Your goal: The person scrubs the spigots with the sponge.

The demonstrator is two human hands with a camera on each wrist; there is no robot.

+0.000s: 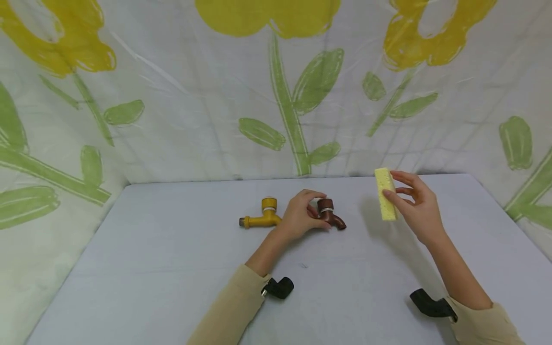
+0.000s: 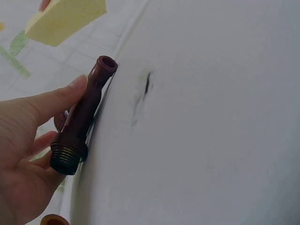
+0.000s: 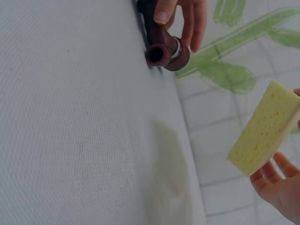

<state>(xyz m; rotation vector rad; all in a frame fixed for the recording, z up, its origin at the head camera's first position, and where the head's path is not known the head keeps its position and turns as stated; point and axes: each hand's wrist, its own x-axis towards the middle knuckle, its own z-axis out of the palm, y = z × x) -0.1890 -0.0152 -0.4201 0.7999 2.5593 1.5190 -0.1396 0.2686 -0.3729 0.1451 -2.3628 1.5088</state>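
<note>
A dark brown faucet point(image 1: 331, 218) lies at the middle of the white table, its spout to the right. My left hand point(image 1: 298, 216) grips it, the thumb on the near side and the fingers round the back. The left wrist view shows the threaded end of the brown faucet point(image 2: 77, 122) beside the palm. A yellow faucet point(image 1: 265, 219) lies just left of that hand, which partly hides its spout. In my right hand point(image 1: 416, 203) a pale yellow sponge point(image 1: 385, 194) is pinched between thumb and fingers, held upright above the table to the right of the brown faucet.
The white-covered table point(image 1: 151, 268) ends at the back against a white curtain point(image 1: 181, 120) painted with yellow flowers and green leaves. A black wrist mount point(image 1: 279, 288) sits at the left sleeve, and another black mount point(image 1: 431, 304) at the right sleeve.
</note>
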